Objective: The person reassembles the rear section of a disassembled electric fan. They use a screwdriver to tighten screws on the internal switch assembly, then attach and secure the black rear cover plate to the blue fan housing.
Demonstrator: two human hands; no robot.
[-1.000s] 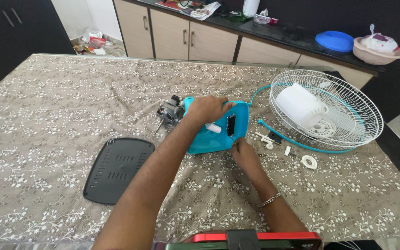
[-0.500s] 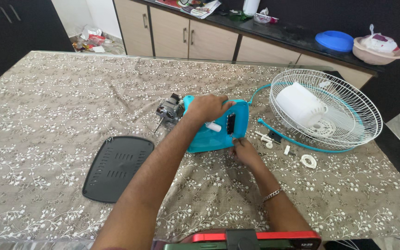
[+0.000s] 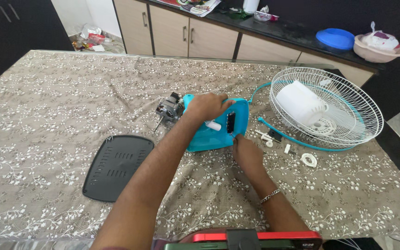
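Note:
A turquoise fan base (image 3: 209,138) lies on the table with a grey motor (image 3: 168,110) at its far left end. My left hand (image 3: 207,105) presses down on top of the base and grips it. My right hand (image 3: 245,152) is at the base's near right edge, fingertips pinched against it beside a dark slot; whether it holds a small tool or part is hidden. A white stub (image 3: 213,125) sticks out of the base below my left hand.
A white wire fan guard (image 3: 348,95) with a white cover (image 3: 300,105) and a turquoise ring lies at right. Small white parts (image 3: 309,160) lie near it. A black vented plate (image 3: 115,167) lies at left. Cabinets and a cluttered counter stand behind.
My right hand has moved a little up toward the base's edge. My left hand stays on the base.

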